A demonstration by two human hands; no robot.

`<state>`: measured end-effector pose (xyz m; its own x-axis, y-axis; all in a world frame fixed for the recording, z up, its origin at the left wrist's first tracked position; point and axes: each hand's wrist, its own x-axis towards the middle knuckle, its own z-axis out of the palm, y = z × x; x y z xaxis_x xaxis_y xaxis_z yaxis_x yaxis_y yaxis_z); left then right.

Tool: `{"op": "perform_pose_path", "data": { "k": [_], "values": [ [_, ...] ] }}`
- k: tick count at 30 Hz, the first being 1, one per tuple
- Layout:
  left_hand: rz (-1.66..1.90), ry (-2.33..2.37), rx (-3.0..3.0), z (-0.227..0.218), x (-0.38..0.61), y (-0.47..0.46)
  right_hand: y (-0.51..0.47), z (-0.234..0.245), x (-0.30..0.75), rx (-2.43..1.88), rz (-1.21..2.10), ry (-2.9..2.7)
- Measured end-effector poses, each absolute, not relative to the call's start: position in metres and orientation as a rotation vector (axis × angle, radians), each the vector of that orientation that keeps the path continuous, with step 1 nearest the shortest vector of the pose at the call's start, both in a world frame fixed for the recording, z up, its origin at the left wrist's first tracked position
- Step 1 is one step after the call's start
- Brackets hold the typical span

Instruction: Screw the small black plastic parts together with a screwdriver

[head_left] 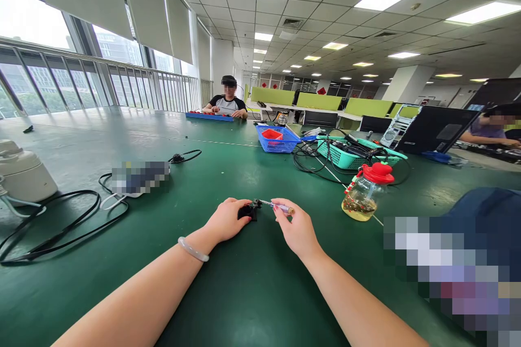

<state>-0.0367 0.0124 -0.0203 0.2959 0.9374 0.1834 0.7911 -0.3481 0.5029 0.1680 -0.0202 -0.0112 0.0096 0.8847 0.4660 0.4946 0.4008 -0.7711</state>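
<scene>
On the green table, my left hand (231, 219) closes around a small black part (247, 212), thumb in front and fingers behind it. What exactly the part is I cannot make out. My right hand (296, 227) grips a screwdriver (290, 210) by its pale, see-through handle, between thumb and fingers. The screwdriver lies nearly level, and its thin metal shaft points left. Its tip meets, or comes very close to, the dark upper right end of the black part.
A drink bottle (362, 198) with a red lid stands to the right. Beyond it are a teal basket (345, 158) of cables and a blue basket (277, 143). A power strip (140, 178) with black cord lies left. Another person (228, 102) sits at the far edge.
</scene>
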Motion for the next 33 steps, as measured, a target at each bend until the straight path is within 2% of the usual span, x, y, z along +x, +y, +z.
{"op": "perform_pose_path", "data": {
  "k": [7,33],
  "values": [
    [0.638,1.539,2.317,-0.022,-0.037,0.013,-0.014,-0.014,0.177,-1.282,0.596,-1.428],
    [0.618,1.48,2.275,-0.02,-0.039,0.014,-0.017,-0.015,0.169,-1.289,0.662,-1.63]
  ]
}}
